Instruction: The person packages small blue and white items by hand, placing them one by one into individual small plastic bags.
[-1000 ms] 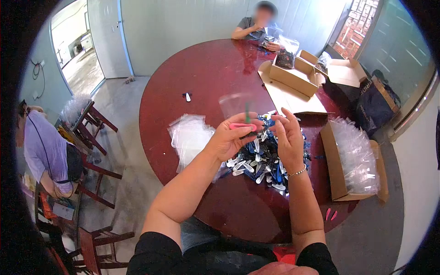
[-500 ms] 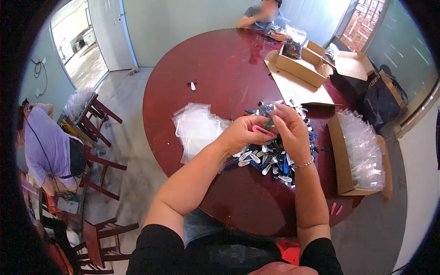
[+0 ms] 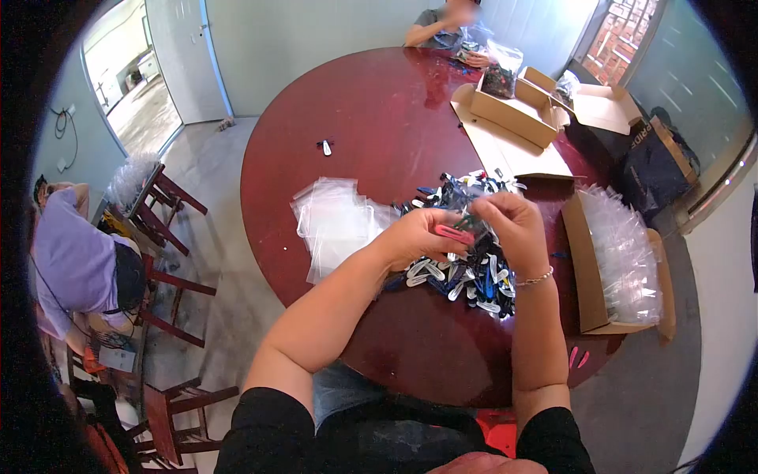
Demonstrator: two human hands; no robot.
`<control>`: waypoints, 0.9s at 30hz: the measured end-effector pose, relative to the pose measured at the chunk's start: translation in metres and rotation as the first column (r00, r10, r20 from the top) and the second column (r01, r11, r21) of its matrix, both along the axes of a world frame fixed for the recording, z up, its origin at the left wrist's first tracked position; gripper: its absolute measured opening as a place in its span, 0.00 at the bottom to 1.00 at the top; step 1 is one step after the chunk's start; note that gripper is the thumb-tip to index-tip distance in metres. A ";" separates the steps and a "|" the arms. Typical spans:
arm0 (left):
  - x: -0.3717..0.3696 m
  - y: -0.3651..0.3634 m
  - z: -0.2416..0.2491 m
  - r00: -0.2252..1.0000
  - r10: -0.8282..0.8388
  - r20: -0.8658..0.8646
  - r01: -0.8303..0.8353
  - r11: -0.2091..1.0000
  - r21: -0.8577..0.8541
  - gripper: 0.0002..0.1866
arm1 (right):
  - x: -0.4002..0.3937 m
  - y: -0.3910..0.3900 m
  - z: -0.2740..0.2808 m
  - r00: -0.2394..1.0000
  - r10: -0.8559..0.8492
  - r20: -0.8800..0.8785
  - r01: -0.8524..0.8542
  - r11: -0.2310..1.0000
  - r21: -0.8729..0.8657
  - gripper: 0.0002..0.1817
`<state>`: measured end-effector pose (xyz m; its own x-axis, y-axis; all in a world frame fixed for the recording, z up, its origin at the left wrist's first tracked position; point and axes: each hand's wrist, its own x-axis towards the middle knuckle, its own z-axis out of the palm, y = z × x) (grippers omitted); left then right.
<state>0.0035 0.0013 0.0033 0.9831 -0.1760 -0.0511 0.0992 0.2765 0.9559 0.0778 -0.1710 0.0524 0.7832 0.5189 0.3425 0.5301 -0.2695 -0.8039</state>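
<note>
My left hand (image 3: pixel 420 239) is closed on a pink snap hair clip (image 3: pixel 455 235), with something dark green and blurred beside it. My right hand (image 3: pixel 515 227) faces it, fingertips pinched together close to the clip; what they hold is too blurred to name. Below both hands spreads a heap of snap hair clips (image 3: pixel 455 282) in white, blue and black. Left of the heap lies a stack of clear plastic bags (image 3: pixel 335 229), partly behind my left forearm.
On the right stands a cardboard box (image 3: pixel 586 272) filled with clear plastic packets (image 3: pixel 624 261). Two pink clips (image 3: pixel 579 358) lie near the table edge. Opened cartons (image 3: pixel 517 114) and a filled bag (image 3: pixel 500 79) sit at the far side, by a seated person (image 3: pixel 454 31). Another person (image 3: pixel 83 245) is at left.
My right hand has shifted slightly right and down, its fingers now pinched tighter. The left hand keeps the pink clip, turned a little. The person at left has leaned lower.
</note>
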 end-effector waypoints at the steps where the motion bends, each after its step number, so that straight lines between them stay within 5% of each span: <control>1: 0.001 0.000 -0.003 1.000 0.000 -0.004 0.000 1.000 -0.001 0.20 | -0.002 0.003 0.000 0.999 -0.003 0.033 0.000 0.995 0.097 0.07; 2: 0.003 0.001 -0.008 0.999 -0.017 0.031 0.016 1.000 0.019 0.19 | -0.003 0.005 -0.001 0.998 -0.013 0.065 0.000 0.981 0.194 0.09; 4: 0.005 0.001 -0.007 0.997 -0.043 0.067 0.041 0.998 0.043 0.19 | 0.001 0.002 -0.004 0.969 -0.097 0.226 0.079 0.993 0.087 0.10; 6: 0.003 0.001 -0.005 0.998 -0.055 0.037 0.054 0.998 0.041 0.17 | 0.004 0.002 -0.003 0.970 0.148 -0.192 -0.111 0.975 0.191 0.11; 7: 0.003 0.001 -0.005 0.998 -0.055 0.039 0.054 0.998 0.042 0.17 | -0.001 0.006 0.002 0.940 0.239 -0.243 -0.145 0.925 0.350 0.16; 10: 0.003 0.000 -0.003 0.998 -0.009 0.059 0.008 1.000 0.025 0.15 | -0.002 0.008 -0.002 0.935 0.260 -0.242 -0.150 0.906 0.395 0.20; 12: 0.000 0.002 0.001 0.999 0.008 0.033 -0.007 0.999 -0.048 0.14 | -0.006 0.006 0.002 0.931 0.222 -0.290 -0.113 0.930 0.349 0.10; 14: 0.002 0.004 -0.003 0.996 -0.006 0.090 0.005 1.000 0.008 0.14 | -0.007 0.002 0.008 0.996 0.057 -0.073 -0.064 0.993 -0.102 0.07; 19: 0.001 0.006 -0.001 0.991 -0.016 0.129 0.010 0.999 0.044 0.14 | 0.013 -0.002 -0.015 0.983 0.068 -0.170 -0.069 0.998 -0.002 0.09; 21: 0.000 0.006 0.002 0.992 0.018 0.127 -0.024 0.999 0.047 0.13 | 0.014 0.000 -0.018 0.975 -0.017 0.221 0.010 0.999 0.034 0.15; 22: 0.001 0.006 0.002 0.992 0.018 0.128 -0.024 0.999 0.046 0.13 | 0.013 0.001 -0.016 0.975 -0.017 0.222 0.010 0.999 0.033 0.15; 24: 0.001 0.004 -0.001 0.989 0.028 0.142 -0.039 0.996 0.081 0.13 | 0.007 0.003 -0.009 0.932 0.272 -0.241 -0.173 0.915 0.364 0.24; 25: 0.003 0.004 -0.005 0.990 0.027 0.141 -0.039 0.996 0.081 0.13 | 0.006 0.004 -0.010 0.932 0.271 -0.242 -0.172 0.916 0.363 0.24; 27: 0.006 0.004 -0.009 0.987 0.034 0.157 -0.045 0.997 0.066 0.14 | 0.006 0.004 -0.012 0.995 0.019 0.099 -0.031 0.992 0.119 0.23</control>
